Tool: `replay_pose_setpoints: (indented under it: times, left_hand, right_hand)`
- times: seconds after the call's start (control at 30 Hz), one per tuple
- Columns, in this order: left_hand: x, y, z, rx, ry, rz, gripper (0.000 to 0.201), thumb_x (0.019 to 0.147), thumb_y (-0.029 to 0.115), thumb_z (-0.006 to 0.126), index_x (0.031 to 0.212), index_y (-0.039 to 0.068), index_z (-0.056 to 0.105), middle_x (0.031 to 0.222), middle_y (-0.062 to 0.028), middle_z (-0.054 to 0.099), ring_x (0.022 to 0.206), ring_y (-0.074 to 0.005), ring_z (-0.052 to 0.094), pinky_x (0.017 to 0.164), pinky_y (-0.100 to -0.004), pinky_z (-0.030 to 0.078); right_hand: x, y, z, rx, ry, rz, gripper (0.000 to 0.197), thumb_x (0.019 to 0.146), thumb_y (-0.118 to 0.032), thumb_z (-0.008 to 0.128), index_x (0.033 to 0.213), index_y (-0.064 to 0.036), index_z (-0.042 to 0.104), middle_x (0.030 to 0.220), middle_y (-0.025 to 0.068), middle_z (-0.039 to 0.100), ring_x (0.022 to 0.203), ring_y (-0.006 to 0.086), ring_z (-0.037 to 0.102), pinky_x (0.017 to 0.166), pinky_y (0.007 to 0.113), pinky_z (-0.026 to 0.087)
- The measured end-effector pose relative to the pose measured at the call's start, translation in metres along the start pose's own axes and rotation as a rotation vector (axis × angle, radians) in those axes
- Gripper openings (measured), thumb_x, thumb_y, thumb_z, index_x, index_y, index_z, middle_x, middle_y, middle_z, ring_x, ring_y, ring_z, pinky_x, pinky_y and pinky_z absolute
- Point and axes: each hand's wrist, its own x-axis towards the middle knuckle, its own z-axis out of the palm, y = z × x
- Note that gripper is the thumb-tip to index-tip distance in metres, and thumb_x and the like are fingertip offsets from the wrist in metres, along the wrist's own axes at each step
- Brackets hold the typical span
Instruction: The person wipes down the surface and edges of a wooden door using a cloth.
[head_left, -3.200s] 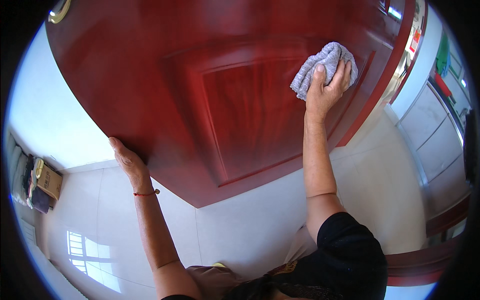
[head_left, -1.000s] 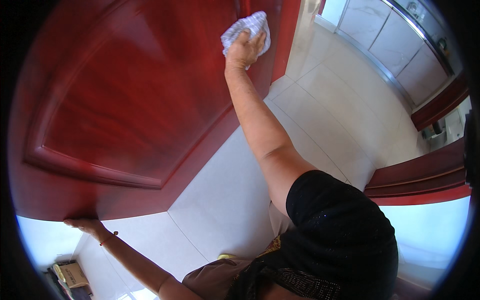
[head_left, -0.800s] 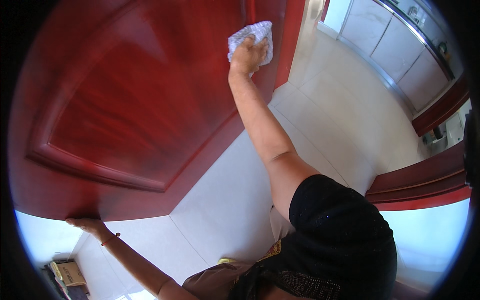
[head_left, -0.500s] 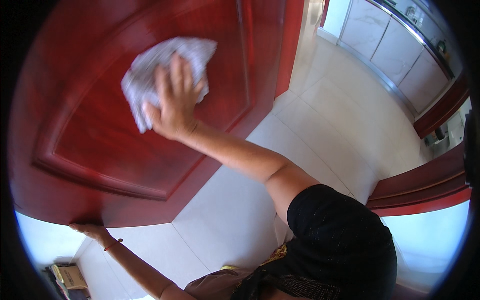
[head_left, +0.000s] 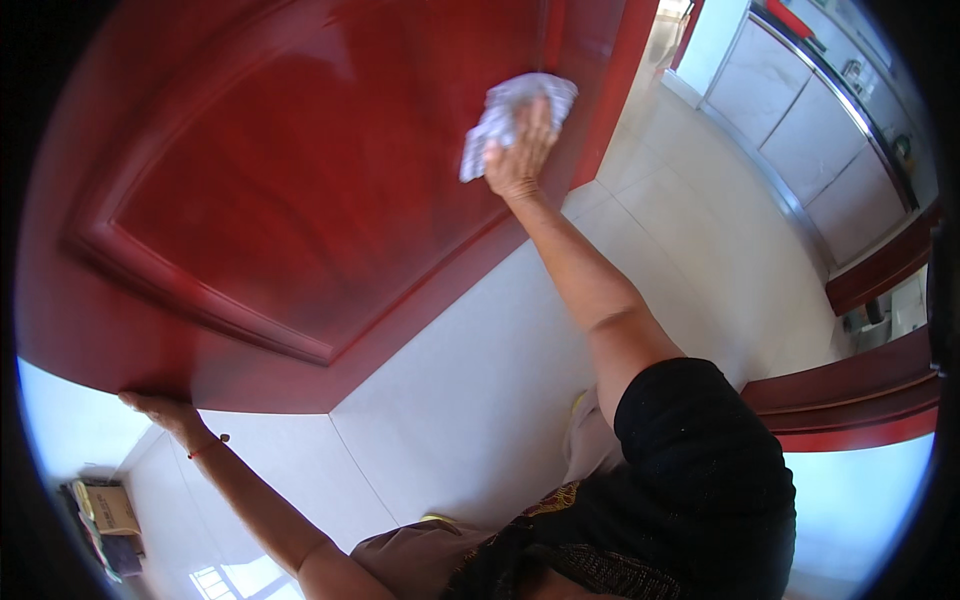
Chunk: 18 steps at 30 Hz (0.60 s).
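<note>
A dark red wooden door (head_left: pixel 300 190) with a raised moulded panel fills the upper left. My right hand (head_left: pixel 523 150) presses a crumpled pale checked cloth (head_left: pixel 515 95) against the door, near the panel's right side. Its fingers lie over the cloth, and both are slightly blurred. Down at the left, my left hand (head_left: pixel 170 413) holds the door's edge; part of its fingers is hidden by the door. A thin red bracelet with a small bead circles that wrist.
Pale floor tiles (head_left: pixel 460 370) stretch below and right of the door. A dark red door frame (head_left: pixel 850 385) stands at the right. White cabinets (head_left: pixel 810 130) with a dark countertop line the upper right. A cardboard box (head_left: pixel 108 508) sits among items at the lower left.
My right hand has swept the cloth rightward across the panel toward its right side. My left hand still holds the door edge, while the whole view has shifted slightly.
</note>
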Motion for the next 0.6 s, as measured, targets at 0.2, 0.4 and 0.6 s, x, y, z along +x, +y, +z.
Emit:
replay_pose_setpoints:
  times: [0.2,0.4,0.6]
  left_hand:
    - [-0.008,0.02,0.015,-0.211,-0.026,-0.166,0.074,0.088,0.059,0.027,0.138,0.005,0.023,0.14,-0.0165,0.027,0.124,-0.0336,0.031,0.103,-0.0431,0.029]
    - [-0.01,0.024,0.014,-0.115,0.015,-0.126,0.075,0.088,0.059,0.026,0.139,0.004,0.022,0.14,-0.0168,0.026,0.125,-0.0337,0.03,0.104,-0.0438,0.028]
    - [-0.009,0.018,0.014,-0.128,0.036,-0.148,0.075,0.088,0.06,0.027,0.139,0.006,0.022,0.14,-0.0172,0.026,0.124,-0.0343,0.03,0.104,-0.0447,0.028]
  right_hand:
    - [0.0,-0.009,0.013,0.065,0.081,0.857,0.077,0.087,-0.056,0.022,0.139,0.0012,0.02,0.147,0.0177,0.012,0.135,0.0328,0.015,0.104,0.05,0.021]
    - [0.007,-0.074,-0.007,0.131,-0.078,0.737,0.077,0.09,-0.053,0.022,0.139,0.0055,0.012,0.146,0.0233,0.005,0.136,0.0371,0.004,0.1,0.061,0.016]
    - [-0.051,-0.145,-0.017,0.206,-0.201,0.014,0.067,0.086,-0.046,0.04,0.129,0.0043,0.031,0.14,0.0333,0.011,0.128,0.0473,0.016,0.093,0.069,0.008]
